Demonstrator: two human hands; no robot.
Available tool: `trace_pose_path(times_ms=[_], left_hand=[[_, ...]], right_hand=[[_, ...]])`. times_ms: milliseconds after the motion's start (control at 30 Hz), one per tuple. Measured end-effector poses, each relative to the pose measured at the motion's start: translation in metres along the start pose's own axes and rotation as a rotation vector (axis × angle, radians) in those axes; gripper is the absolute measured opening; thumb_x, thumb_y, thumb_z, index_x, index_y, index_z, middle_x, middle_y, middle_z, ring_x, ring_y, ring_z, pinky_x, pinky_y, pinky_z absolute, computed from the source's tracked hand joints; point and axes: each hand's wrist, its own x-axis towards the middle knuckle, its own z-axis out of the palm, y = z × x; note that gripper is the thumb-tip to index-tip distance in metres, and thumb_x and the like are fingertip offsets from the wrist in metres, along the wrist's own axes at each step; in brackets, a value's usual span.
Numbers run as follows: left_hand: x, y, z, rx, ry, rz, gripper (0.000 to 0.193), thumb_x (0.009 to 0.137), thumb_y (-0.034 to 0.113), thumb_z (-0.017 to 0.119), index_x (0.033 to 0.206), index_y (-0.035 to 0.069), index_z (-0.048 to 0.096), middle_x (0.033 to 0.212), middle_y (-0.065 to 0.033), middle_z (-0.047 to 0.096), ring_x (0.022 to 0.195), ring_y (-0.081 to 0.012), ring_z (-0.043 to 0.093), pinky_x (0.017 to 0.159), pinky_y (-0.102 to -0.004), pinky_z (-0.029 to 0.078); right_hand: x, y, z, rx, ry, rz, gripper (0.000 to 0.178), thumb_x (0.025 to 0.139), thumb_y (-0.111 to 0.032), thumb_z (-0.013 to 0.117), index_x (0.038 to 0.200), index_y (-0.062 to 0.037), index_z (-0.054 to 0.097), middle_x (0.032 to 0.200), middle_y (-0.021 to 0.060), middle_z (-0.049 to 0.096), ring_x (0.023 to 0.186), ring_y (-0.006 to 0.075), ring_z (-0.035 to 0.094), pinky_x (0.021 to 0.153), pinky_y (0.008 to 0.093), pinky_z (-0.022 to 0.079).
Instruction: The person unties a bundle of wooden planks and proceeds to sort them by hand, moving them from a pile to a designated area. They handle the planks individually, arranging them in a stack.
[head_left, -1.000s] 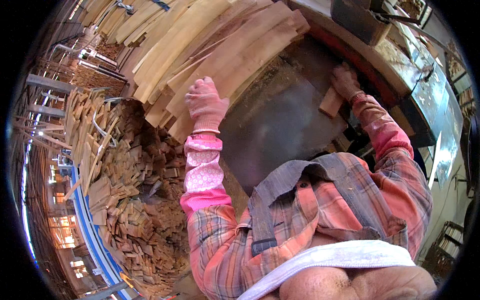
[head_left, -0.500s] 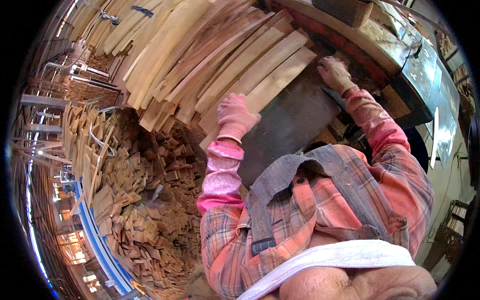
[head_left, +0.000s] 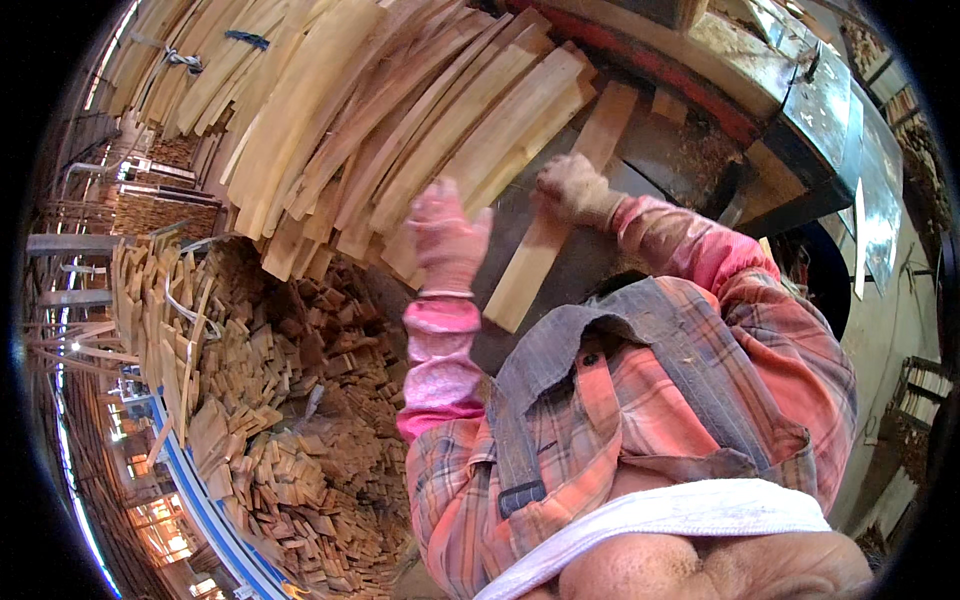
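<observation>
One loose wooden plank [head_left: 530,275] lies slantwise across the dark metal table [head_left: 484,350], apart from the stacked boards. My right hand [head_left: 578,192] is closed over the middle of this plank, its fingers partly hidden. To its left, my left hand [head_left: 448,240], in a pale pink glove, has its fingers stretched out and its thumb apart. It holds nothing and is close to the near ends of the stacked boards [head_left: 400,165]. These long, pale boards lie in a leaning row beyond my hands.
A big heap of short wood offcuts [head_left: 300,460] covers the floor at left. Machine housing [head_left: 840,150] with shiny metal sheets stands at right, with a dark red edge [head_left: 690,85] and sawdust beside the table. Bundled boards [head_left: 190,85] lie at far left.
My right hand has moved left from the machine's edge onto the loose plank, which now lies separate and slanted. My left hand has shifted slightly left, its curled fingers now stretched out.
</observation>
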Motion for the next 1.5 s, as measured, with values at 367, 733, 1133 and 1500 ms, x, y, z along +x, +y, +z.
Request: trace_pose_path(times_ms=[367, 733, 1133, 1500], left_hand=[[-0.025, -0.031, -0.043, 0.053, -0.156, -0.142, 0.083, 0.072, 0.039, 0.084, 0.139, 0.007, 0.048, 0.124, -0.0187, 0.060, 0.115, -0.0370, 0.059, 0.095, -0.0494, 0.049], [-0.078, 0.038, 0.012, -0.276, -0.123, -0.088, 0.068, 0.065, 0.035, 0.090, 0.116, 0.005, 0.056, 0.107, -0.0208, 0.065, 0.102, -0.0398, 0.064, 0.087, -0.0502, 0.051], [-0.059, -0.062, -0.006, -0.134, -0.193, -0.553, 0.072, 0.084, 0.041, 0.073, 0.142, 0.005, 0.048, 0.135, -0.0267, 0.055, 0.122, -0.0429, 0.056, 0.101, -0.0501, 0.048], [-0.103, -0.028, -0.011, -0.320, -0.264, -0.330, 0.054, 0.085, 0.032, 0.071, 0.132, 0.009, 0.057, 0.114, -0.0231, 0.064, 0.104, -0.0439, 0.063, 0.088, -0.0508, 0.053]], right_hand=[[0.004, 0.155, -0.040, -0.203, 0.055, 0.210, 0.029, 0.090, -0.030, 0.061, 0.108, -0.0095, 0.070, 0.113, 0.0177, 0.067, 0.110, 0.0383, 0.062, 0.096, 0.0495, 0.049], [-0.026, 0.128, -0.049, -0.082, 0.218, 0.643, 0.032, 0.086, -0.027, 0.064, 0.113, -0.0125, 0.072, 0.124, 0.0140, 0.067, 0.114, 0.0368, 0.064, 0.094, 0.0453, 0.052], [0.013, -0.033, 0.002, -0.053, -0.086, -0.048, 0.024, 0.077, -0.035, 0.069, 0.087, -0.0133, 0.074, 0.099, 0.0082, 0.070, 0.100, 0.0301, 0.066, 0.084, 0.0447, 0.054], [0.019, 0.141, -0.006, -0.454, -0.150, 0.093, 0.026, 0.080, -0.034, 0.066, 0.097, -0.0159, 0.072, 0.107, 0.0078, 0.069, 0.110, 0.0296, 0.062, 0.092, 0.0457, 0.048]])
